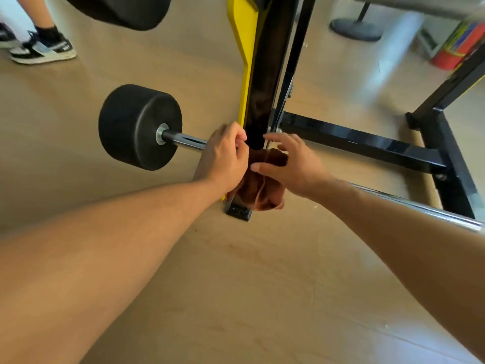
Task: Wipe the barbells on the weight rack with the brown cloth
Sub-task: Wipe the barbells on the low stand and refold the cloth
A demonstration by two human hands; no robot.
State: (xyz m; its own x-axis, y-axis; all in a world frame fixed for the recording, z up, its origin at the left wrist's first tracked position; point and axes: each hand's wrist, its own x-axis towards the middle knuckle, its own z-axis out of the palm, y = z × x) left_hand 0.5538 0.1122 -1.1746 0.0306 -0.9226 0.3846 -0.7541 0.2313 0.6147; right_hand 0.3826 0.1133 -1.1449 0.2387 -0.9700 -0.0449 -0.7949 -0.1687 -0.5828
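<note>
A barbell lies across the black and yellow weight rack [265, 82], its chrome bar [183, 141] ending in a black round weight [139, 126] at the left. The bar runs on to the right under my right forearm [420, 206]. The brown cloth [262, 185] hangs bunched over the bar beside the rack's upright. My left hand [223, 158] has its fingers curled round the cloth and the bar. My right hand [286, 164] is spread with straight fingers, touching the cloth from the right.
A second black weight [123, 9] hangs higher at the top left. A person's feet in sneakers [42, 48] stand at the far left. The rack's black base beams [367, 143] cross the wooden floor at the right. A round stand base [357, 28] and a red object [456, 48] lie beyond.
</note>
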